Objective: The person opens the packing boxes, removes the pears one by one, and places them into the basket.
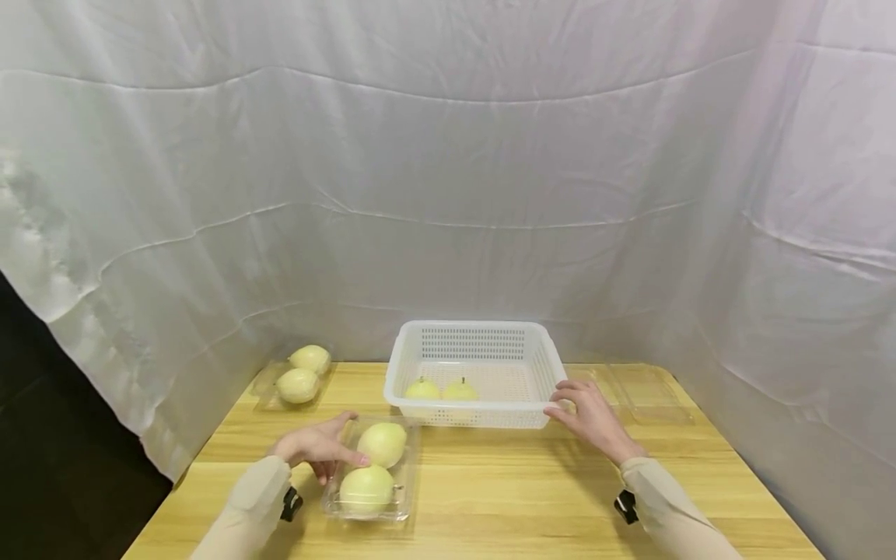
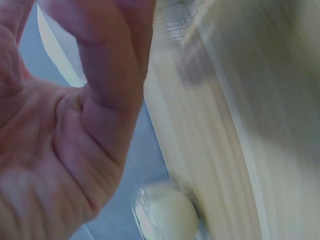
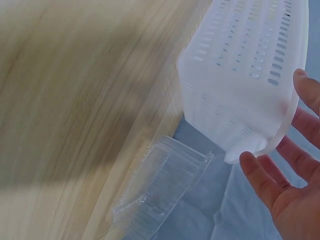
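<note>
My left hand (image 1: 318,447) grips the left side of a clear plastic clamshell box (image 1: 409,482) that holds two yellow pears (image 1: 383,445), its thumb laid over the top. In the left wrist view the hand's (image 2: 75,125) palm and a bent digit fill the left, and the box in the grip is hidden. My right hand (image 1: 591,416) holds the front right corner of a white perforated plastic basket (image 1: 483,320). In the right wrist view its fingers (image 3: 305,92) are spread about the basket's (image 3: 240,75) rim. Two pears (image 1: 459,390) sit inside the basket.
At the back left, another clear box with pears (image 1: 297,385) stands near the curtain; a pear (image 2: 172,215) there shows blurred in the left wrist view. Empty clear plastic boxes (image 1: 654,393) lie at the back right. Pale curtains (image 1: 483,171) enclose the wooden table (image 1: 532,498).
</note>
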Demonstrator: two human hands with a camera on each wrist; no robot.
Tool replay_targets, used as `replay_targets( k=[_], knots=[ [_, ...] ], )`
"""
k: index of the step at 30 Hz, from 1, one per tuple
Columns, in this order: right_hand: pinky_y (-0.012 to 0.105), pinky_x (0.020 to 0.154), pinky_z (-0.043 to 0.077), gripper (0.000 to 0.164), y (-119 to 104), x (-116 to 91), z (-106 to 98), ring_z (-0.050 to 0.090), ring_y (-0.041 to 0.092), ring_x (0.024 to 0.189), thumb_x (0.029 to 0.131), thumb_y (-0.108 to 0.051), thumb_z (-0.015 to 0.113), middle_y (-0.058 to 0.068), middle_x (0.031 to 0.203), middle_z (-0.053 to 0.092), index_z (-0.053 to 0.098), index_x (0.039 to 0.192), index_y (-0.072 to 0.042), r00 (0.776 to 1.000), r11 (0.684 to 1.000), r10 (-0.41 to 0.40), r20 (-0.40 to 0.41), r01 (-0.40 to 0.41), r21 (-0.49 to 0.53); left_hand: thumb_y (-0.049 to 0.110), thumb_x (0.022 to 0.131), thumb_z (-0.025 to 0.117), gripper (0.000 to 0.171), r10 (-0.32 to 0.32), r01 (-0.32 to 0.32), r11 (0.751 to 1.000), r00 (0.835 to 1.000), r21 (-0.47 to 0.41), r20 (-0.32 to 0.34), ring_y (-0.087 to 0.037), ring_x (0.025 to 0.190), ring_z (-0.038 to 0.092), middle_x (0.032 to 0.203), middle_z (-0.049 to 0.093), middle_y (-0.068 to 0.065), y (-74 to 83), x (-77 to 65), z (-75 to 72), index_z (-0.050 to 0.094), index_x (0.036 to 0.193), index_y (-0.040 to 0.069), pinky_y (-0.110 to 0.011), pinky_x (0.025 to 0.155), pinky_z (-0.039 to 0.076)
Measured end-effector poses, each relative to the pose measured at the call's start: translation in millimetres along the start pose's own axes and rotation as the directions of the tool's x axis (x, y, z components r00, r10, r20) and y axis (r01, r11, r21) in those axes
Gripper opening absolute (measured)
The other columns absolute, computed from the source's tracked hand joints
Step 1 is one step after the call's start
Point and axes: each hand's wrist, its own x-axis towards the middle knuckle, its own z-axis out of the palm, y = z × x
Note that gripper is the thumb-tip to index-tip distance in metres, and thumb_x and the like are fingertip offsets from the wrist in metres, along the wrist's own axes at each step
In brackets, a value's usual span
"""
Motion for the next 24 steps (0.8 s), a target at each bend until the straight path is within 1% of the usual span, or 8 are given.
replay_targets(
  k=[6,10,15,19,22,24],
  knots=[
    [0.052,0.091,0.047,0.024,-0.7,1.1,1.4,0.059,0.037,0.104,0.079,-0.024,0.081,0.017,0.111,0.069,0.074,0.093,-0.005,0.999,0.999,-0.036,-0.011,0.036,-0.020,0.045,0.076,0.081,0.117,0.021,-0.020,0.999,1.000,-0.025,0.023,-0.015,0.044,0.055,0.060,0.060,-0.008,4.1,3.6,5.9,0.003,0.157,0.010,-0.037,0.053,0.058],
    [0.051,0.088,0.049,0.020,-1.9,1.9,1.3,0.058,0.034,0.101,0.078,-0.020,0.082,0.014,0.105,0.069,0.075,0.091,-0.007,0.997,0.998,-0.063,-0.043,0.063,-0.006,0.039,0.080,0.079,0.113,0.039,-0.034,0.997,0.997,-0.075,0.073,-0.017,0.047,0.057,0.065,0.063,-0.012,9.4,7.7,7.8,0.002,0.157,0.010,-0.038,0.055,0.058],
    [0.047,0.083,0.050,0.020,-8.4,1.4,2.2,0.058,0.029,0.099,0.077,-0.022,0.083,0.010,0.101,0.068,0.075,0.091,-0.008,0.997,0.999,-0.042,-0.061,0.042,-0.010,0.032,0.083,0.077,0.111,0.057,-0.038,0.987,0.991,-0.155,0.124,-0.017,0.051,0.060,0.071,0.063,-0.013,16.5,13.3,16.1,-0.001,0.158,0.011,-0.037,0.057,0.059],
    [0.045,0.079,0.052,0.021,-16.8,-0.2,4.8,0.060,0.027,0.095,0.077,-0.022,0.083,0.007,0.099,0.068,0.075,0.092,-0.010,0.996,0.999,-0.047,-0.081,0.046,-0.022,0.028,0.085,0.075,0.109,0.095,-0.068,0.977,0.988,-0.204,0.123,-0.018,0.054,0.061,0.082,0.063,-0.017,18.8,15.9,25.9,-0.004,0.157,0.009,-0.034,0.056,0.058],
    [0.042,0.076,0.054,0.020,-23.2,-1.9,8.2,0.062,0.024,0.091,0.078,-0.021,0.082,0.005,0.097,0.067,0.074,0.092,-0.010,0.992,0.997,-0.081,-0.098,0.079,-0.021,0.025,0.086,0.074,0.108,0.130,-0.100,0.966,0.985,-0.237,0.113,-0.018,0.055,0.062,0.094,0.065,-0.020,19.3,17.5,33.0,-0.006,0.157,0.007,-0.033,0.053,0.057],
    [0.038,0.072,0.055,0.018,-27.9,-3.7,11.0,0.062,0.022,0.089,0.078,-0.020,0.082,0.004,0.097,0.067,0.074,0.091,-0.011,0.989,0.995,-0.100,-0.109,0.098,-0.024,0.024,0.087,0.074,0.108,0.149,-0.118,0.962,0.983,-0.247,0.110,-0.018,0.054,0.063,0.097,0.065,-0.022,19.9,18.6,37.8,-0.007,0.157,0.007,-0.032,0.052,0.057]
  ],
)
